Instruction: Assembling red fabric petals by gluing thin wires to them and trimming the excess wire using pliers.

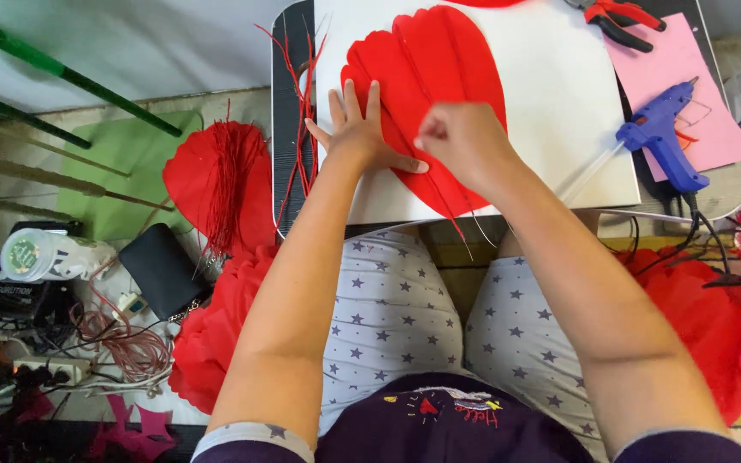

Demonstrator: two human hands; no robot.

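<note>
A large red paper petal shape (pixel 439 69) lies on a white board (pixel 559 94) set across my lap. My left hand (pixel 358 129) presses flat on the petal's left edge, fingers spread. My right hand (pixel 460 137) is closed into a fist over the petal's lower middle, pinching something thin there; thin wires stick out below the petal's tip at the board's near edge. What the fingers pinch is hidden.
A blue glue gun (pixel 662 137) rests on pink paper (pixel 679 77) at the right. Red-handled pliers (pixel 619 19) lie at the top. Red wire pieces (pixel 302 111) lie along the board's left edge. Red paper pieces (pixel 216 180), green sticks (pixel 70 81) and cables cover the floor.
</note>
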